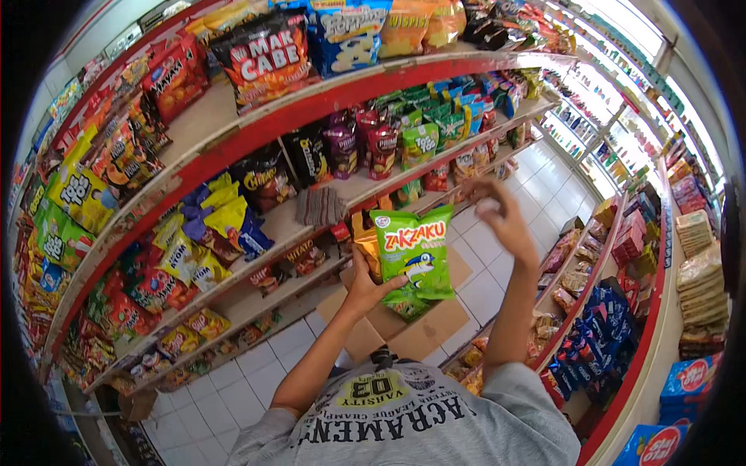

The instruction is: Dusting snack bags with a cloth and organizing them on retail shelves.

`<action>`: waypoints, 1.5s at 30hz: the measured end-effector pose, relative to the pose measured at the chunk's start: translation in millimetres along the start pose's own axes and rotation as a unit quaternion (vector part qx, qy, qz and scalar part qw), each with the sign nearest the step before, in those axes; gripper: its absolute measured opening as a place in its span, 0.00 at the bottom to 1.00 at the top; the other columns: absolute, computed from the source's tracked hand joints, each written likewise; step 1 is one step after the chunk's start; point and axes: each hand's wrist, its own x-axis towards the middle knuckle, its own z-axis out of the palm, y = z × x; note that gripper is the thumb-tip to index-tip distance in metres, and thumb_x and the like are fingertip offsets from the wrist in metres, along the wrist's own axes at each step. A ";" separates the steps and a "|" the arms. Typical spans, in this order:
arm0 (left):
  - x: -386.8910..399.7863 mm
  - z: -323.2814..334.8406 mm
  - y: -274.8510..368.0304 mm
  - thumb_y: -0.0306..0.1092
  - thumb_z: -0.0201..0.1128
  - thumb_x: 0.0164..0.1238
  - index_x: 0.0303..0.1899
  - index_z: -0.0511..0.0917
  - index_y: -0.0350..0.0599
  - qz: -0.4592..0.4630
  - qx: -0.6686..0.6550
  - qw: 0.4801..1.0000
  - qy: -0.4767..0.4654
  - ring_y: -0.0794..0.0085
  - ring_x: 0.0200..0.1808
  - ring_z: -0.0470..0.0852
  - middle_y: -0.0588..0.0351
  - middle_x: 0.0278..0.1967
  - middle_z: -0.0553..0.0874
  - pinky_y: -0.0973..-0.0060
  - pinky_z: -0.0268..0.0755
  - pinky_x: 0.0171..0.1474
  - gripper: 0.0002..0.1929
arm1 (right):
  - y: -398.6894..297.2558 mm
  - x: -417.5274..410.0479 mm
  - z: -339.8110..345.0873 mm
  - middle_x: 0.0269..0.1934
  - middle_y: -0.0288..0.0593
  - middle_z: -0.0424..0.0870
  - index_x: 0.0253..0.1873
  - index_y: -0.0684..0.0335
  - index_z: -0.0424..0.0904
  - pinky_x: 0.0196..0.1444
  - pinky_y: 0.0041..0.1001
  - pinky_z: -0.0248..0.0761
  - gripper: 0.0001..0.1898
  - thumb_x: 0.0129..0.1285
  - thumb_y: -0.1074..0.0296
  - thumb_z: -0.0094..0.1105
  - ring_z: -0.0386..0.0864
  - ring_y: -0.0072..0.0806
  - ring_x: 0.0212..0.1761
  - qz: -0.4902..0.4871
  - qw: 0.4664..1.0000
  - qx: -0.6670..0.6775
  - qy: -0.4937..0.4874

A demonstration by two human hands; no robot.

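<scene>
My left hand (368,285) grips a green Zakzaku snack bag (415,256), its thumb lying across the front. A gold snack bag (368,250) shows behind it, pressed against the fingers. Under the green bag's lower edge, part of another green bag (405,306) shows; whether my hand holds it too I cannot tell. My right hand (498,215) is raised to the right of the bags, slightly blurred, fingers apart and nothing in them. Below lies a cardboard box (428,329) with spread flaps, its inside mostly hidden.
A red-edged shelf rack (326,105) full of snack bags curves along the left and front. On its middle shelf lies a folded striped cloth (320,205). A second rack (647,291) of packets stands close at right. White floor tiles (233,396) run between them.
</scene>
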 end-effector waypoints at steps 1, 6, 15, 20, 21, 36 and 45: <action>1.8 4.3 -12.3 0.41 0.78 0.48 0.70 0.30 0.33 -0.027 0.011 0.999 0.019 0.60 0.69 0.60 0.40 0.66 0.60 0.70 0.55 0.69 0.63 | 39.1 -21.5 9.0 0.51 0.41 0.80 0.62 0.62 0.68 0.49 0.29 0.74 0.28 0.56 0.68 0.66 0.78 0.28 0.49 0.042 0.998 -0.002 -0.036; -7.5 24.5 -50.7 0.37 0.78 0.50 0.68 0.38 0.40 -0.061 0.023 0.997 0.049 0.61 0.65 0.67 0.43 0.63 0.64 0.69 0.64 0.64 0.55 | 120.7 -107.7 75.6 0.55 0.46 0.76 0.65 0.65 0.65 0.56 0.30 0.71 0.33 0.57 0.64 0.70 0.76 0.33 0.55 0.221 0.967 0.115 -0.060; -45.2 13.6 -117.1 0.44 0.71 0.58 0.60 0.55 0.39 -0.121 0.091 0.941 0.303 0.62 0.55 0.77 0.43 0.53 0.77 0.69 0.70 0.55 0.38 | 196.9 -144.3 66.5 0.55 0.47 0.77 0.65 0.70 0.65 0.61 0.31 0.68 0.36 0.54 0.64 0.73 0.75 0.29 0.57 0.272 0.953 0.118 -0.063; -51.6 -2.8 -111.4 0.44 0.68 0.63 0.62 0.60 0.37 -0.070 0.101 0.937 0.326 0.63 0.55 0.75 0.47 0.55 0.75 0.69 0.65 0.59 0.34 | 258.5 -161.6 60.6 0.55 0.59 0.78 0.63 0.70 0.69 0.54 0.35 0.72 0.35 0.54 0.56 0.71 0.78 0.44 0.53 0.232 0.908 -0.343 0.068; -51.6 -4.4 -110.5 0.44 0.68 0.63 0.62 0.60 0.37 -0.070 0.098 0.935 0.333 0.63 0.55 0.75 0.47 0.55 0.75 0.69 0.65 0.59 0.34 | 263.3 -161.2 59.6 0.55 0.59 0.78 0.63 0.70 0.69 0.54 0.35 0.72 0.35 0.54 0.56 0.71 0.78 0.44 0.53 0.227 0.909 -0.344 0.062; -76.7 11.7 -155.3 0.50 0.72 0.56 0.62 0.60 0.40 -0.099 0.131 0.942 0.294 0.56 0.59 0.73 0.43 0.56 0.73 0.63 0.66 0.60 0.40 | 213.8 -161.9 165.6 0.57 0.48 0.76 0.65 0.69 0.66 0.56 0.28 0.71 0.32 0.58 0.64 0.70 0.77 0.30 0.54 0.362 0.904 0.211 -0.081; -88.0 -57.9 -124.2 0.47 0.63 0.67 0.67 0.58 0.47 -0.125 0.079 0.911 0.384 0.57 0.66 0.66 0.45 0.67 0.64 0.59 0.63 0.62 0.33 | 293.3 -186.5 73.3 0.48 0.55 0.81 0.57 0.69 0.74 0.49 0.35 0.73 0.28 0.55 0.57 0.69 0.81 0.41 0.47 0.316 0.896 -0.276 0.142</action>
